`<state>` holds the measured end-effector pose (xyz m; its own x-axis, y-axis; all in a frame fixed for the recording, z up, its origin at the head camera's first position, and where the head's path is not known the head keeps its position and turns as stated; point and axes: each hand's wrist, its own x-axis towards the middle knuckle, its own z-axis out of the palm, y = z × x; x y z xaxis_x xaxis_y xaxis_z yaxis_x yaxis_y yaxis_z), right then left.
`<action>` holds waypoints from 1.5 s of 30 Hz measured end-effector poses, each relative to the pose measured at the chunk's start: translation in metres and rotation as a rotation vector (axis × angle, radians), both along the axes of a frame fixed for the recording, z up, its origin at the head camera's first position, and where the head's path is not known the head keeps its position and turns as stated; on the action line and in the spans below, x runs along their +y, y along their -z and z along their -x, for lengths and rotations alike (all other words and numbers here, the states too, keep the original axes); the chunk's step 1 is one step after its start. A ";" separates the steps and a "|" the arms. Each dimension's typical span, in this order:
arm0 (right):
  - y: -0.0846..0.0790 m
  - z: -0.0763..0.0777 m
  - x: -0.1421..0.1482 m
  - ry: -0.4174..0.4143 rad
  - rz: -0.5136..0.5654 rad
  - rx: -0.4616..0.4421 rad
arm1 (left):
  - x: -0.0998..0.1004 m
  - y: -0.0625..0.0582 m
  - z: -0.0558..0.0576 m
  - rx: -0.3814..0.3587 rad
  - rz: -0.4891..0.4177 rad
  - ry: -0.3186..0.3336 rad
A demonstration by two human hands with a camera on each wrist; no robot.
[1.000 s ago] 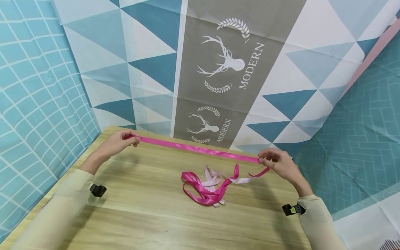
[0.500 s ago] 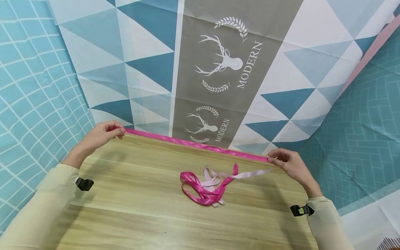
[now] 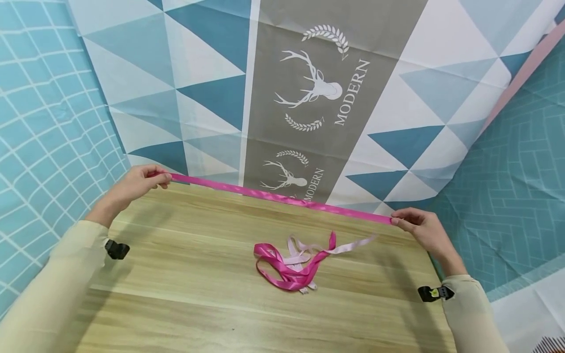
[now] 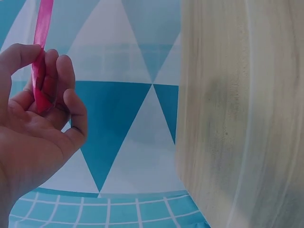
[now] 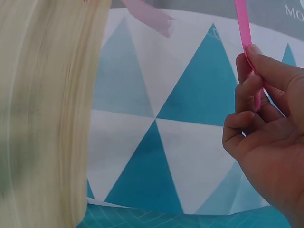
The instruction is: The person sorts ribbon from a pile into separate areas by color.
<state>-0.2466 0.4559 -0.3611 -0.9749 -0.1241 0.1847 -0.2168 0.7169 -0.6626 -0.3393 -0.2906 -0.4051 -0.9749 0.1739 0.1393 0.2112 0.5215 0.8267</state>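
Between the left grip and the right grip, a hot-pink satin ribbon stretched taut, pinched by thumb and fingers at both; below, between them, hot-pink ribbons and pale-lilac ribbons tangled on the worktop.

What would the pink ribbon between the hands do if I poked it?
The pink ribbon would probably bend easily: it's a thin strip, with only the left hand and right hand pinching it. It's likely light, being narrow. Its shine hints it might feel slippery.
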 end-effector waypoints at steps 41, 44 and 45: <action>0.128 0.105 0.034 0.234 0.149 -0.149 | 0.031 0.088 0.083 -0.240 -0.122 -0.112; 0.136 0.109 0.030 0.256 0.146 -0.169 | 0.034 0.092 0.083 -0.266 -0.137 -0.138; 0.137 0.110 0.029 0.260 0.143 -0.169 | 0.034 0.093 0.084 -0.266 -0.138 -0.148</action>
